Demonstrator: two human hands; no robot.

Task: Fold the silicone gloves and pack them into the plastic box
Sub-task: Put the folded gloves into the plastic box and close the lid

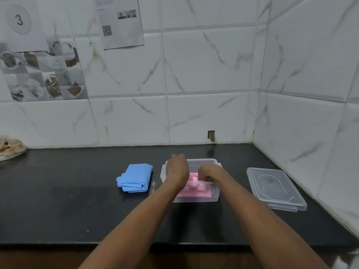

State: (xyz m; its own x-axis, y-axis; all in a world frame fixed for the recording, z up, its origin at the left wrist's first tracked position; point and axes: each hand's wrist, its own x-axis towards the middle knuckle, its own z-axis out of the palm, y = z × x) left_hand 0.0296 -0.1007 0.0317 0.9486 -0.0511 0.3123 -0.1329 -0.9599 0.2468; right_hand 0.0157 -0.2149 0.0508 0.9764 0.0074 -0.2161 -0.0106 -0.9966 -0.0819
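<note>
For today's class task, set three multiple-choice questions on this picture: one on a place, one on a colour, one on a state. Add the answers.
1. Where is the lid relative to the box? A on it; B left of it; C right of it.
2. The packed glove is: A blue; B pink; C green.
3. The blue glove on the counter is: A folded; B spread flat; C worn on a hand.
Answers: C, it lies right of the box; B, pink shows through the clear wall; A, its layers are stacked.
</note>
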